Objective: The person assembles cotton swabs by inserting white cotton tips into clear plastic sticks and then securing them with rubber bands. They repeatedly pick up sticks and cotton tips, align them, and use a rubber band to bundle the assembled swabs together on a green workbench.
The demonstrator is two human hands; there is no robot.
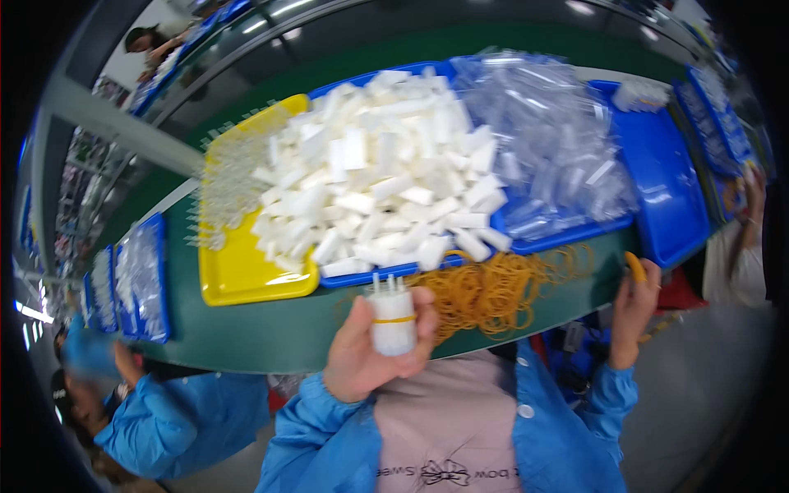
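Observation:
My left hand (374, 349) is closed around a banded bundle of white tubes (393, 329) held upright above the near table edge. A yellow-orange rubber band circles the bundle, and several thin pale prongs stick up from its top. Off to the right, my right hand (634, 312) is raised by the table edge, apart from the bundle. It wears an orange finger cot (634, 266); its fingers look loosely apart, with nothing visible in them. Loose rubber bands (485, 292) lie heaped on the table between my hands.
Behind the bundle, short white tubes (386, 164) are piled high. A yellow tray (259, 275) with small clear pronged pieces adjoins them at left. Clear plastic sleeves (551, 156) fill a blue tray; another blue tray (662, 193) stands right. Co-workers sit at left (189, 419) and right (735, 255).

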